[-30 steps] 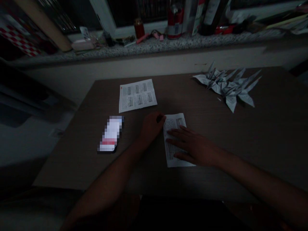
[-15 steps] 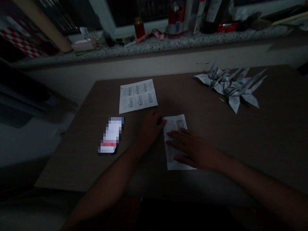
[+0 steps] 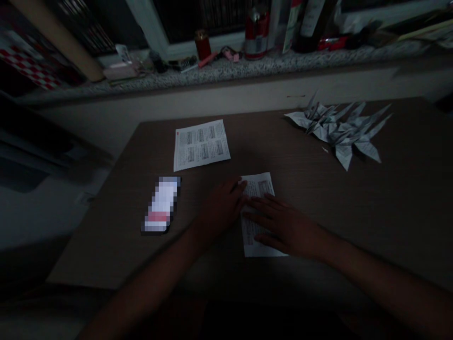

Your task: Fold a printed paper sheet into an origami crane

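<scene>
In the head view, the left hand (image 3: 222, 208) has slid from the folded paper's (image 3: 260, 185) far left corner onto its left edge, close to the right hand (image 3: 286, 226). The room is dim. The brown tabletop (image 3: 354, 203) carries paper cranes (image 3: 339, 130) at its far right corner. The paper lies toward the near edge, under the flat, stretched fingers of both hands; nothing is gripped.
</scene>
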### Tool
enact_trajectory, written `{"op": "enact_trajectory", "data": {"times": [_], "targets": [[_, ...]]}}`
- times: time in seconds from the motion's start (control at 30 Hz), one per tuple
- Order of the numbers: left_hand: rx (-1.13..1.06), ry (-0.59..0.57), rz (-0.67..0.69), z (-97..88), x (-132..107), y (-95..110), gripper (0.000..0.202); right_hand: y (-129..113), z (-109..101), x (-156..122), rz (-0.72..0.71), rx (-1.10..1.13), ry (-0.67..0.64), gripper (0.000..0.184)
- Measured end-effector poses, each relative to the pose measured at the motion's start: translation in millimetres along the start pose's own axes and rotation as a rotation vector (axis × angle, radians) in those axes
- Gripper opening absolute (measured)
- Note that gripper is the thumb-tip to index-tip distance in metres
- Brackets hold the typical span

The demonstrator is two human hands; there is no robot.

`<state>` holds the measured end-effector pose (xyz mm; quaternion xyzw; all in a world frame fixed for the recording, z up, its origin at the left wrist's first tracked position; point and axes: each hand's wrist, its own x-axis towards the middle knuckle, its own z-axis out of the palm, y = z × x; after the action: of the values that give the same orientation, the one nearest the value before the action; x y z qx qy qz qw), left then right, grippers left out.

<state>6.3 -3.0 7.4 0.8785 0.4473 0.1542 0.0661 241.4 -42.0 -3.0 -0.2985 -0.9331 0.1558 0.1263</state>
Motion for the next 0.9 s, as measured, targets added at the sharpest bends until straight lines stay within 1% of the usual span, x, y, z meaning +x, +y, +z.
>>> {"op": "enact_trajectory", "data": {"times": [0.1,0.2,0.3,0.4,0.47,0.53,0.67,0.77,0.9], "targets": [[-0.033,-0.042,0.024,2.4,-11,3,0.040,0,1,0,0.009,0.008,-0.002,0.057],[-0.052,-0.038,0.015,5.9,-17,2,0.045,0,0,-1,0.007,0.039,0.025,0.054],[-0.084,-0.041,0.009,6.6,-18,2,0.046,4,-4,-1,0.012,0.061,0.082,0.050],[-0.091,-0.048,-0.004,5.4,-17,3,0.047,12,-12,4,0.058,0.039,0.160,0.043],[-0.091,-0.055,-0.010,4.9,-16,4,0.048,19,-17,10,0.093,-0.004,0.199,0.045],[-0.097,-0.061,-0.011,5.1,-16,4,0.049,27,-21,18,0.126,-0.033,0.184,0.048],[-0.108,-0.046,-0.018,6.0,-17,2,0.051,40,-21,27,0.110,-0.065,0.119,0.052],[-0.100,-0.051,-0.036,5.4,-17,1,0.051,45,-18,27,0.115,-0.056,0.063,0.053],[-0.109,-0.072,-0.054,3.3,-17,2,0.050,47,-15,24,0.122,-0.042,0.054,0.053]]}}
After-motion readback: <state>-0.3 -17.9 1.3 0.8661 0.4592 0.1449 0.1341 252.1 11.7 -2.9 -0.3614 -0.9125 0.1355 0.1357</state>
